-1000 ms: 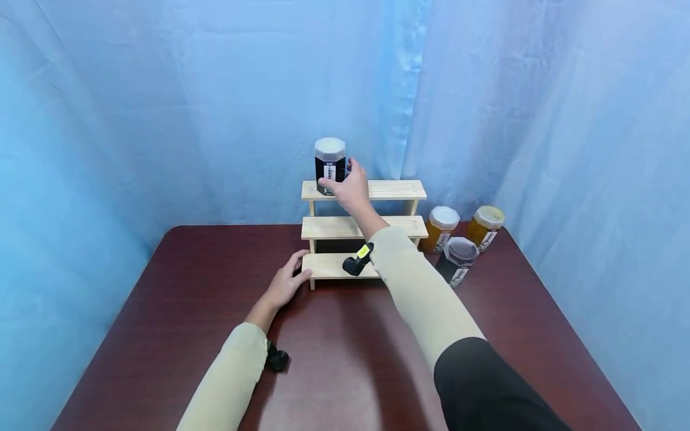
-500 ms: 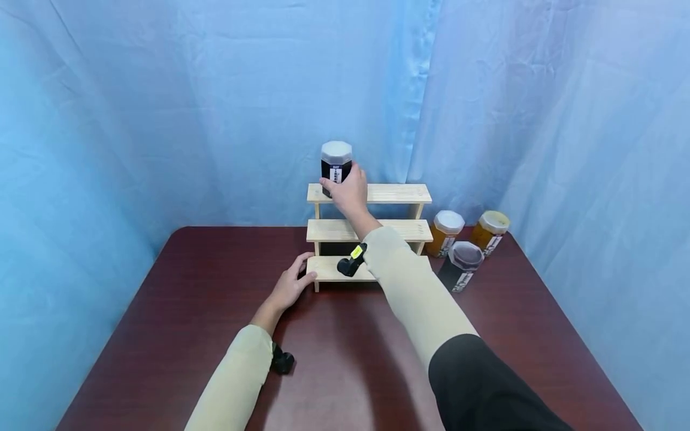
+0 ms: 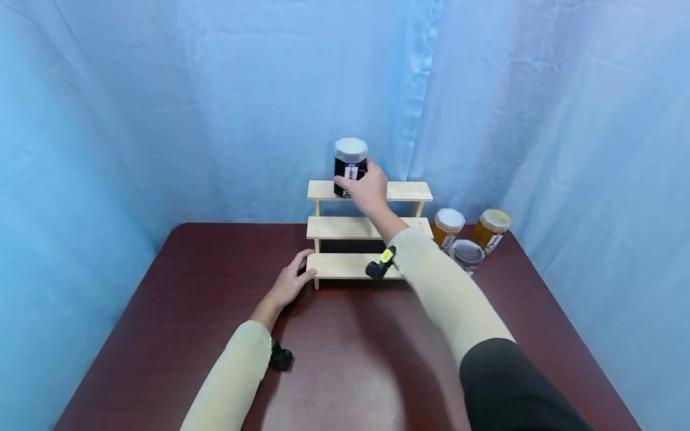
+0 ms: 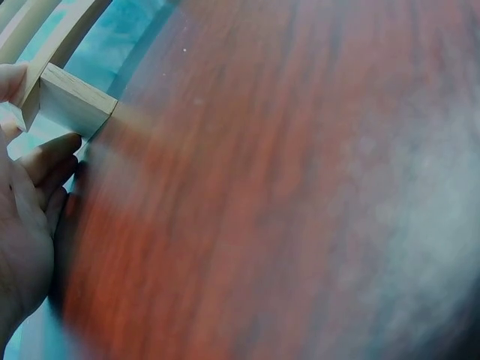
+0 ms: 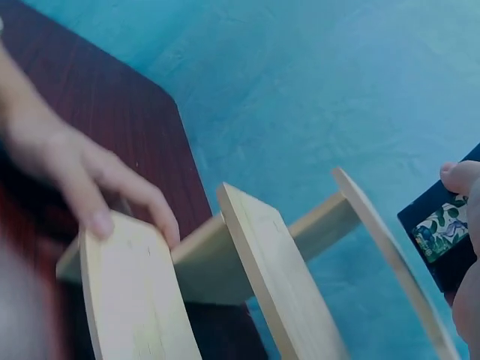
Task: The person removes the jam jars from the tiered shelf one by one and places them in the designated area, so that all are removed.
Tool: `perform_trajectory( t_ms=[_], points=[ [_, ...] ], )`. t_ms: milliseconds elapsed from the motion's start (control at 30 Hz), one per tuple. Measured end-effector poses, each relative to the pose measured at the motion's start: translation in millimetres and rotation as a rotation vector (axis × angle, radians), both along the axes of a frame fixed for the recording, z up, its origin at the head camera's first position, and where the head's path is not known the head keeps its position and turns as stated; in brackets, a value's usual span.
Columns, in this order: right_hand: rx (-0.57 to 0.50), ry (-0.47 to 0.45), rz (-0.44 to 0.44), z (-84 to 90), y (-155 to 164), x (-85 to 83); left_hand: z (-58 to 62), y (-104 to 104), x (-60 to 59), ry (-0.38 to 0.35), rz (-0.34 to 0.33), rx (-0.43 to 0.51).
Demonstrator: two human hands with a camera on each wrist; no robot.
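Blue curtains close in the dark red table (image 3: 345,359) on the far and side edges, and a three-step wooden rack (image 3: 369,227) stands at the middle of the far edge, close to the cloth. Open tabletop runs from the rack's lowest step to the near edge. On the top step, left of its middle, stands a dark jar (image 3: 350,166) with a pale lid and a white label strip whose writing is too small to read; the right wrist view shows a leafy patterned label on it. The right hand (image 3: 369,188) reaches over the rack with arm stretched out and its fingers curled round the jar's lower part. The left hand (image 3: 291,281) lies on the table at the rack's near left corner, its relaxed fingers (image 4: 52,154) touching the end of the lowest step. Near the far right corner, just right of the rack, stand two amber jars (image 3: 444,226) and a darker jar (image 3: 466,254) close together.
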State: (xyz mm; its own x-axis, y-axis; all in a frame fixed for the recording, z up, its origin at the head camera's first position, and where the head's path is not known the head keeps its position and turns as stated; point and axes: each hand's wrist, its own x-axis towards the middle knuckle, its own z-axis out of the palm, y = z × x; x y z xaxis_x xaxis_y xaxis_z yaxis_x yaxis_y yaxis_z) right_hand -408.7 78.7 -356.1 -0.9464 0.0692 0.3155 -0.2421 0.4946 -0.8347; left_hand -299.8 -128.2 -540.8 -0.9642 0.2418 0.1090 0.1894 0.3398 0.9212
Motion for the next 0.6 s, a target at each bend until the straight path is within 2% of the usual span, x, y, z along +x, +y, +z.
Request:
perform_trajectory(
  t_ms=[267,433,600],
  points=[
    [0.011,-0.028,0.047,13.2,59,28.8,3.2,-10,-0.5,-0.012,-0.007,-0.012],
    [0.040,-0.029,0.014,16.7,105,47.8,5.3,-13,-1.3,-0.008,-0.009,-0.012],
    [0.084,-0.055,-0.049,10.2,159,67.5,4.0,-13,-2.1,-0.009,-0.027,-0.008]
  ],
)
